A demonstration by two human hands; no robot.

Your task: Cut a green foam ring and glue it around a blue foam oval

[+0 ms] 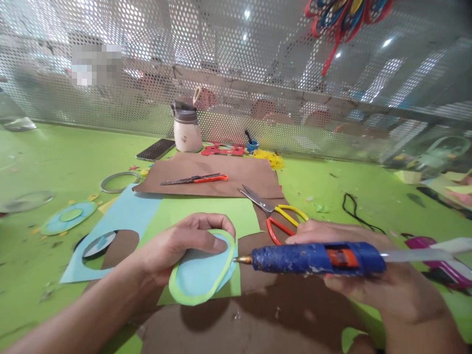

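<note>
My left hand [191,241] pinches a light-blue paper disc with a green rim [197,275], tilted above the brown sheets. A second light-blue layer shows behind its right edge. In my right hand [376,275] is a blue hot glue gun [295,258], its fingers wrapped around the body. The brass nozzle points left and is at the disc's right edge; I cannot tell whether it touches. A clear glue stick [416,255] sticks out of the gun's back end. Just behind my right hand lie scissors [273,209] with red and yellow handles, blades apart.
Brown card [214,167] carries a utility knife [195,179] with orange parts. A cut blue sheet [129,211] and a decorated disc [70,218] lie left. Behind stand a white jug [187,132], a phone [155,149] and a perforated metal screen [228,98]. A black cord [356,211] lies right.
</note>
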